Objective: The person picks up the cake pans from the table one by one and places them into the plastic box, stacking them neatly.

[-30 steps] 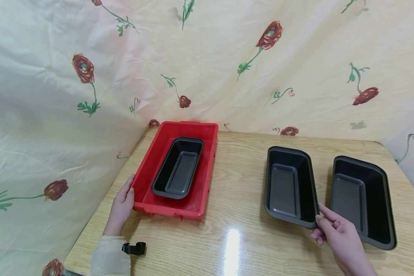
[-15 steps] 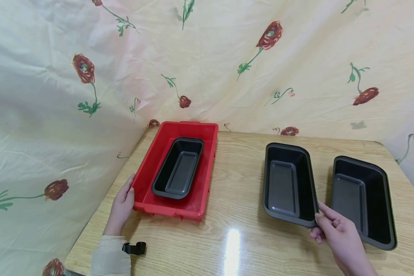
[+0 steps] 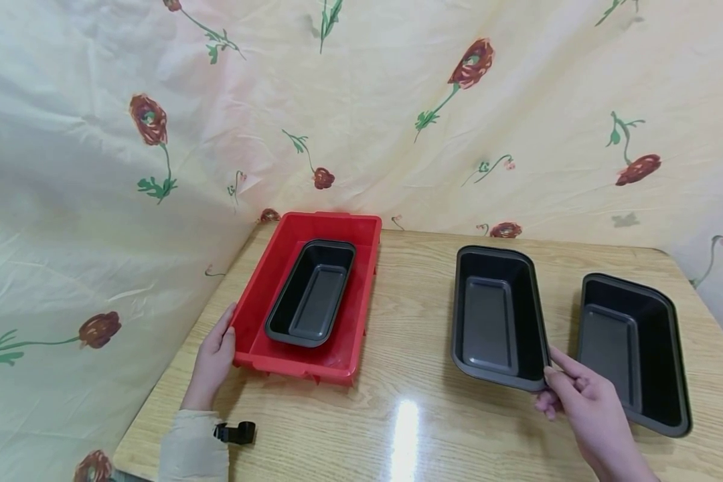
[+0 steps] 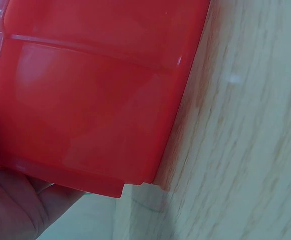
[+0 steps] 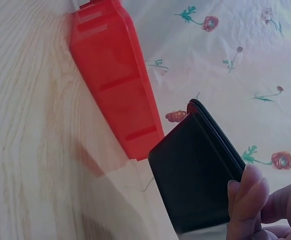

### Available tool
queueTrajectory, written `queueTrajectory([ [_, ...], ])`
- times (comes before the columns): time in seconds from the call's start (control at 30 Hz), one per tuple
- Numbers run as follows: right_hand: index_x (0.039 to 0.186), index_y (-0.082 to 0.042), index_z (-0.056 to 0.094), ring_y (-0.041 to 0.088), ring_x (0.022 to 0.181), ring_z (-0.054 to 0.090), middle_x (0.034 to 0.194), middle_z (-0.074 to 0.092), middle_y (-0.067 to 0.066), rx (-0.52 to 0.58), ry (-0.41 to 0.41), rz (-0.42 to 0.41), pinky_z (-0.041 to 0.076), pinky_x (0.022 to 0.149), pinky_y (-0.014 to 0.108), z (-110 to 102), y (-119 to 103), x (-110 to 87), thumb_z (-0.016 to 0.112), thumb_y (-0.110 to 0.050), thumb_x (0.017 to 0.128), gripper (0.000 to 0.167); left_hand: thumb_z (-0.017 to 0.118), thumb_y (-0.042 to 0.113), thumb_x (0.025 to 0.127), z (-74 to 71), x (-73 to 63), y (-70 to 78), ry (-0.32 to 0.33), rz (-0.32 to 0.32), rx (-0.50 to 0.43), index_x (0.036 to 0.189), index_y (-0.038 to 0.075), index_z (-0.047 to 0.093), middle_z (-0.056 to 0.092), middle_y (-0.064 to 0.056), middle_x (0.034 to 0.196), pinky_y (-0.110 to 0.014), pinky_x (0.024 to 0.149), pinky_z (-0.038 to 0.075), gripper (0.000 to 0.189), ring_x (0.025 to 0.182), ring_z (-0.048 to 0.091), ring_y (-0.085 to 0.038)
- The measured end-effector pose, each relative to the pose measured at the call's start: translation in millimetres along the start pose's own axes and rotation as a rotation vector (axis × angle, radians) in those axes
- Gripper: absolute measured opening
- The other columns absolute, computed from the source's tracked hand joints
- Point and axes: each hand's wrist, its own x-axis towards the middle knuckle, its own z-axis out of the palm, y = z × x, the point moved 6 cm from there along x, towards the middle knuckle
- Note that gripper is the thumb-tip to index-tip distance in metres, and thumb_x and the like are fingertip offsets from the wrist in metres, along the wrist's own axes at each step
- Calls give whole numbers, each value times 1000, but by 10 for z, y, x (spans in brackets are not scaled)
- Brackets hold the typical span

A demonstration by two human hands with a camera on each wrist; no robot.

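My right hand (image 3: 590, 408) pinches the near right corner of a dark loaf pan (image 3: 491, 325), thumb over the rim. In the right wrist view that loaf pan (image 5: 193, 172) is held up off the wooden table, its outer wall toward the camera. My left hand (image 3: 213, 358) grips the near left corner of a red plastic tray (image 3: 354, 358); the left wrist view has the fingers under the rim of the red tray (image 4: 85, 115). Inside the tray lies a second dark loaf pan (image 3: 316, 301). A third loaf pan (image 3: 614, 348) sits on the table to the right, beside my right hand.
The wooden table (image 3: 410, 301) ends at the back against a floral curtain (image 3: 361, 100), which also hangs along the left side. A black strap (image 3: 235, 433) is round the left sleeve. Bare tabletop lies between the tray and the held pan.
The pan in my right hand has moved a little to the left and away from me, the hand moving with it. My left hand and the red tray have stayed put.
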Motion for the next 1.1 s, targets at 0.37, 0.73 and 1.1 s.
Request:
queueTrajectory([
  [0.37, 147, 13, 23, 15, 54, 61, 64, 64, 13, -2, -16, -12, 50, 47, 25, 65, -80, 24, 50, -11, 102, 58, 35, 12, 105, 8, -5, -11, -12, -24, -3, 155, 15, 27, 28, -14, 157, -51, 106, 36, 51, 138, 33, -37],
  [0.73, 145, 17, 24, 14, 52, 60, 66, 66, 12, 17, -41, -72, 49, 44, 24, 169, -194, 44, 51, -9, 101, 57, 34, 14, 106, 1, -20, -6, -14, -45, -10, 156, 18, 26, 27, -13, 158, -52, 106, 36, 51, 138, 33, -37],
  [1.1, 145, 16, 26, 13, 51, 59, 65, 65, 6, 59, -51, -73, 47, 44, 23, 295, -277, 82, 50, -5, 101, 54, 34, 14, 106, 4, -23, 21, -26, -21, -10, 156, 14, 25, 27, -14, 158, -52, 107, 35, 51, 139, 32, -37],
])
